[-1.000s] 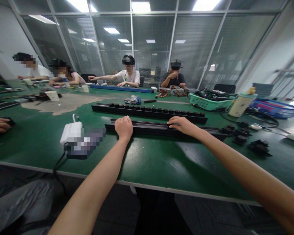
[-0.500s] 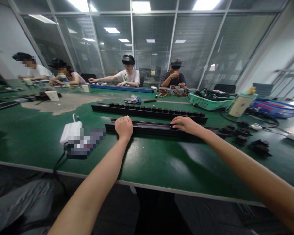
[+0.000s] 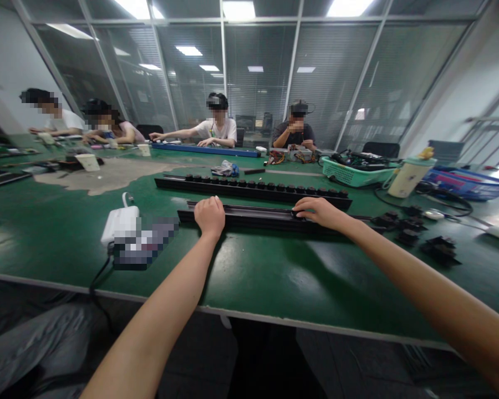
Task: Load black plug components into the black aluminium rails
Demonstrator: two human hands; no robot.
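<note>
A long black rail point(image 3: 258, 217) lies across the green table point(image 3: 253, 271) in front of me. My left hand point(image 3: 210, 215) is closed in a fist and rests on the rail near its left end. My right hand point(image 3: 318, 210) lies over the rail further right, fingers curled down onto a small black part that I can barely make out. Behind it runs a second black rail point(image 3: 249, 190) with a row of several black round parts fitted along it.
Loose black parts point(image 3: 419, 235) lie at the right. A white charger point(image 3: 120, 224) with a cable sits at the left. A green basket point(image 3: 351, 173), a white bottle point(image 3: 407, 176) and a blue tray point(image 3: 468, 184) stand at the back right. Several people sit across the table.
My right hand has slid a little to the right along the near rail. A hand at the far left edge has gone from view. My left hand has stayed put.
</note>
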